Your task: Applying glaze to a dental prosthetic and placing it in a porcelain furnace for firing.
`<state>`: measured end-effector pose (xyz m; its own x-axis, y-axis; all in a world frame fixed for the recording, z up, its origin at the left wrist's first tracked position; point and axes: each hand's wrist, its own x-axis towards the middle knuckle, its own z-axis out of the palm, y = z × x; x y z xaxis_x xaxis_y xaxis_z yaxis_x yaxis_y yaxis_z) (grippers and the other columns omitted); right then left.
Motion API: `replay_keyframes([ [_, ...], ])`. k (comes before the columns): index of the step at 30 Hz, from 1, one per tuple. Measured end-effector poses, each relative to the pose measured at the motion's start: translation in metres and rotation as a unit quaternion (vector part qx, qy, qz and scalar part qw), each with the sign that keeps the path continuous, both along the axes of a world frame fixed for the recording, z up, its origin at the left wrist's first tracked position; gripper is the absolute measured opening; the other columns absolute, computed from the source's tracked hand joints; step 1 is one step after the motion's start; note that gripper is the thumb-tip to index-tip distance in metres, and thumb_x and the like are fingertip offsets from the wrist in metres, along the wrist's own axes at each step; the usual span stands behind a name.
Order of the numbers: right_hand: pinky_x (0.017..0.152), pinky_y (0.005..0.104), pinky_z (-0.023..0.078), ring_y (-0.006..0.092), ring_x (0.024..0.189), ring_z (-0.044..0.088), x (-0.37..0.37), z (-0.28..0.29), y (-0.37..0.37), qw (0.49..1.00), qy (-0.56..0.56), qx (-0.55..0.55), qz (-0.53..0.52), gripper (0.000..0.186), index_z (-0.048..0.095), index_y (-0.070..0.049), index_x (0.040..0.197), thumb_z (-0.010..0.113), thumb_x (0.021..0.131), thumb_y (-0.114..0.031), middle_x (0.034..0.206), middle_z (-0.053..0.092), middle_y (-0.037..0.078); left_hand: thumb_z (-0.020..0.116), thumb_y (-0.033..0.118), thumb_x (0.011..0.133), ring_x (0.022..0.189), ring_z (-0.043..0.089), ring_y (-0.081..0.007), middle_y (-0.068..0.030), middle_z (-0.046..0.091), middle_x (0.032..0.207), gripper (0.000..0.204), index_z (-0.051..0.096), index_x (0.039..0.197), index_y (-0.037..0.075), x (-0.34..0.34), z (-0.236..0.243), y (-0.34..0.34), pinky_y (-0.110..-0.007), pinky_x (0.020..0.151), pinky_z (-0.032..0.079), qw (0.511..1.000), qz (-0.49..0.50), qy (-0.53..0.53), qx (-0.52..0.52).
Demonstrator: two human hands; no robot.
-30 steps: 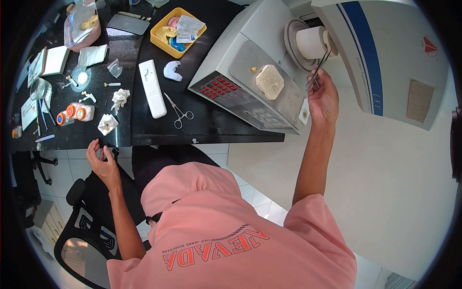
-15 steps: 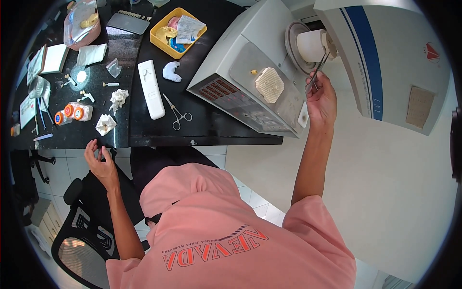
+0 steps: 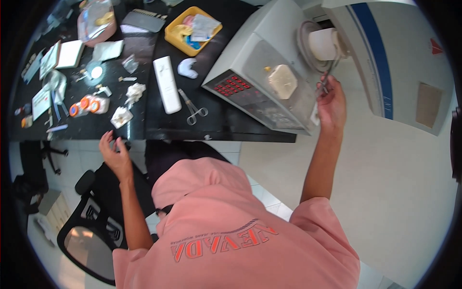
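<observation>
At the right, my right hand (image 3: 330, 108) grips long metal tongs (image 3: 329, 71) that reach up to a white cylinder (image 3: 321, 45) on the round platform (image 3: 309, 58) of a grey tabletop furnace (image 3: 245, 53). Whether the tongs' tips grip the cylinder is unclear. A honeycomb tray (image 3: 283, 82) with a small yellowish piece beside it rests on the furnace's front shelf, right of a red-lit display (image 3: 233, 86). My left hand (image 3: 115, 156) hangs by the black table's front edge (image 3: 130, 137), fingers apart and slightly curled, nearest a crumpled white tissue (image 3: 121, 116), holding nothing.
The furnace's raised housing (image 3: 394, 67) stands at the right. The table holds scissor-like forceps (image 3: 196, 111), a white oblong case (image 3: 167, 84), a yellow basket (image 3: 175, 36), a pink container (image 3: 91, 33) and several orange-lidded jars (image 3: 99, 104). A mesh chair (image 3: 86, 245) stands lower left.
The whole view has shifted rightward and slightly blurred, with the table a little higher in the picture. My right hand stays at the cylinder with the tongs; my left hand keeps its loose curl.
</observation>
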<state>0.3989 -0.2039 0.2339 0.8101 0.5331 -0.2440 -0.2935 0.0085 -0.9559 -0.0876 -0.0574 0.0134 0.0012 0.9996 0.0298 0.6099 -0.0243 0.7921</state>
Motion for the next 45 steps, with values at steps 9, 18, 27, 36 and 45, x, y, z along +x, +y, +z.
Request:
replay_keyframes([
  [9,0.054,0.0219,0.043,0.0066,0.06,0.048,-0.152,-0.017,-0.034,0.984,-0.025,-0.125,0.126,0.018,0.061,-0.001,0.096,0.047,0.089,-0.01,0.087,0.062,0.003,0.06,0.001,0.09,0.112,0.057,-0.0264,-0.0146,0.051,0.127,0.03,0.057,0.12,-0.001,0.002,0.001,0.0,-0.035,0.088,0.053,0.998,-0.058,0.011,0.032],
  [18,0.065,0.0335,0.05,0.0253,0.071,0.062,-0.229,-0.173,-0.049,0.935,-0.2,-0.268,0.117,0.014,0.064,-0.002,0.098,0.061,0.087,-0.01,0.076,0.058,0.008,0.057,0.005,0.092,0.109,0.057,-0.0265,-0.0136,0.054,0.124,0.036,0.053,0.127,0.002,-0.015,0.01,-0.021,-0.036,0.084,0.053,0.996,-0.078,0.032,0.015],
  [27,0.082,0.0396,0.05,0.0279,0.09,0.059,-0.236,-0.228,-0.015,0.859,-0.439,-0.237,0.114,0.018,0.067,-0.007,0.099,0.068,0.081,-0.008,0.094,0.056,0.008,0.068,0.012,0.087,0.096,0.065,-0.0222,-0.0145,0.068,0.103,0.027,0.063,0.109,-0.002,-0.093,-0.065,-0.04,-0.034,0.088,0.051,0.929,-0.274,0.057,-0.24],
  [36,0.085,0.0395,0.049,0.0278,0.097,0.059,-0.242,-0.227,-0.012,0.855,-0.43,-0.288,0.031,0.028,0.062,-0.009,0.109,0.07,0.083,-0.015,0.098,0.058,0.007,0.069,0.018,0.086,0.102,0.065,-0.0353,-0.0217,0.067,0.109,0.035,0.063,0.115,-0.001,-0.078,-0.068,-0.013,-0.04,0.09,0.051,0.804,-0.49,0.164,-0.295],
  [45,0.093,0.0386,0.046,0.0283,0.11,0.062,-0.2,-0.245,-0.065,0.812,-0.377,-0.286,-0.341,0.041,0.051,-0.004,0.129,0.051,0.088,0.003,0.129,0.055,0.017,0.071,0.025,0.082,0.099,0.062,-0.0382,-0.019,0.064,0.107,0.041,0.06,0.117,0.006,-0.093,-0.206,0.005,-0.047,0.088,0.051,0.618,-0.757,0.136,-0.161],
])
